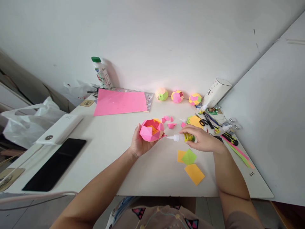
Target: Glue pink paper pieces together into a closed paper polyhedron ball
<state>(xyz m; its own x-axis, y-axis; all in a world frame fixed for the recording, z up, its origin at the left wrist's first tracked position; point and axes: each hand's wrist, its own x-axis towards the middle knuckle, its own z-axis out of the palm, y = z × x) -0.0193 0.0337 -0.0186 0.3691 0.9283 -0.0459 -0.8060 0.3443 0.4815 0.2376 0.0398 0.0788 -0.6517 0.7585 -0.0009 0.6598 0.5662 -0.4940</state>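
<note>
My left hand (141,144) is closed round a pink folded-paper ball (150,135), whose top gapes and shows pink and orange inside. A small pink flap juts from its right side, by my left fingertips. My right hand (199,138) grips a glue bottle (188,137) with a yellow-green label, tilted on its side. Its white nozzle points left, close to the flap; whether they touch I cannot tell. Small pink paper pieces (171,126) lie behind the bottle. Nearer me are orange paper squares (194,174) and a green one (189,156).
Three finished-looking paper balls (177,96) line the wall. A pink sheet (121,102) covers a ruled mat at the back left, near a green-capped bottle (102,74). Scissors (203,122), a cutter (230,139) and paper strips crowd the right. A black phone-like slab (56,163) lies left.
</note>
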